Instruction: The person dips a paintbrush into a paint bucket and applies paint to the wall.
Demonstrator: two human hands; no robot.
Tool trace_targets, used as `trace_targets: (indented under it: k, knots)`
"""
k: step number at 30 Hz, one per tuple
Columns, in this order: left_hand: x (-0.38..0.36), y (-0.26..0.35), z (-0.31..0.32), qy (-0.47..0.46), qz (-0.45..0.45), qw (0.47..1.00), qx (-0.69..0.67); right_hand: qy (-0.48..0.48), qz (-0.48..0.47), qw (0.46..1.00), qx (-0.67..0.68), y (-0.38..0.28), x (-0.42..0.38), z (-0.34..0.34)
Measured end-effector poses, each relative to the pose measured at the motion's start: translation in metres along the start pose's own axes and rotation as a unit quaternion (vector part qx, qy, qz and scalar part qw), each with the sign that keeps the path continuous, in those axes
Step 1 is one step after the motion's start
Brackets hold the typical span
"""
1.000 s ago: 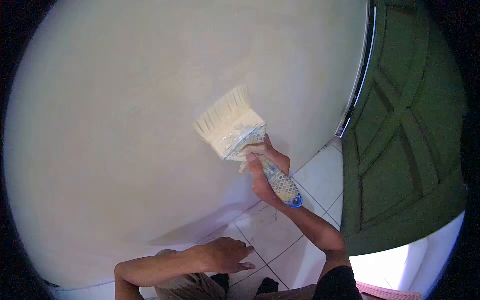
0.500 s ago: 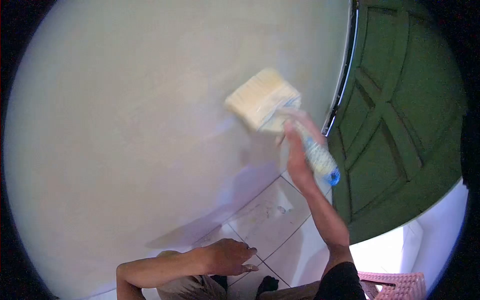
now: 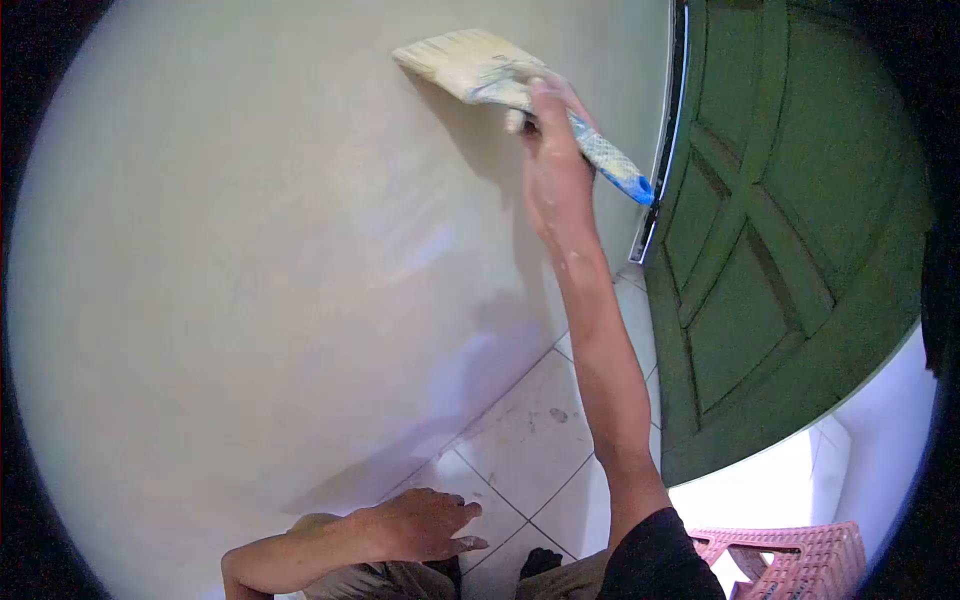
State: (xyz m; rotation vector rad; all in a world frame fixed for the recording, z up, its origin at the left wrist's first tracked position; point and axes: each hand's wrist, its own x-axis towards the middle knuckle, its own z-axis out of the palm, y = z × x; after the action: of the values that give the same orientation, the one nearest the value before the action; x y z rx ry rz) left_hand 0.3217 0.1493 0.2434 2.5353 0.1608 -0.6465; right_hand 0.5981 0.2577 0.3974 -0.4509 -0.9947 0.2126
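Observation:
My right hand (image 3: 556, 135) is wrapped round a wide paint brush (image 3: 478, 66) near the top centre. The pale bristles point left against the light wall (image 3: 250, 220), and the blue-tipped handle sticks out to the lower right of the hand. Low in the view, my left hand (image 3: 428, 524) hangs over my knee with nothing in it. Its fingers are apart and point right, and the fingertips look whitish.
A green panelled door (image 3: 745, 250) stands at the right, beside the wall's edge. Pale floor tiles (image 3: 525, 420) lie below, with dark smudges on them. A pink plastic woven item (image 3: 815, 560) is at the bottom right.
My right hand has moved up and to the left along the wall with the brush, and the arm is more stretched out. My left hand has shifted slightly left and down.

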Motion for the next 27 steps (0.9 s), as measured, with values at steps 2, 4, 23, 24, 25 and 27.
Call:
trace_targets:
  k: [2,4,23,24,25,27]
  knots:
    - [0.004,0.010,0.000,-0.024,-0.032,0.999,-0.019,-0.016,0.000,1.000,-0.022,-0.008,-0.008,-0.006]
    - [0.008,0.004,0.005,-0.021,-0.022,0.999,-0.015,-0.013,-0.026,0.997,-0.067,0.013,-0.010,-0.013]
    - [0.039,0.016,0.003,-0.043,0.013,0.999,-0.001,-0.065,0.010,0.974,-0.215,0.000,-0.064,-0.072]
    - [0.041,0.016,0.005,-0.043,0.014,0.999,0.000,-0.043,0.014,0.977,-0.210,0.001,-0.067,-0.075]
    - [0.042,0.015,0.006,-0.044,0.017,0.999,0.002,-0.043,0.015,0.976,-0.213,0.001,-0.069,-0.079]
    - [0.042,0.016,0.003,-0.047,0.022,0.999,0.003,-0.083,0.091,0.968,-0.220,-0.001,-0.069,-0.086]
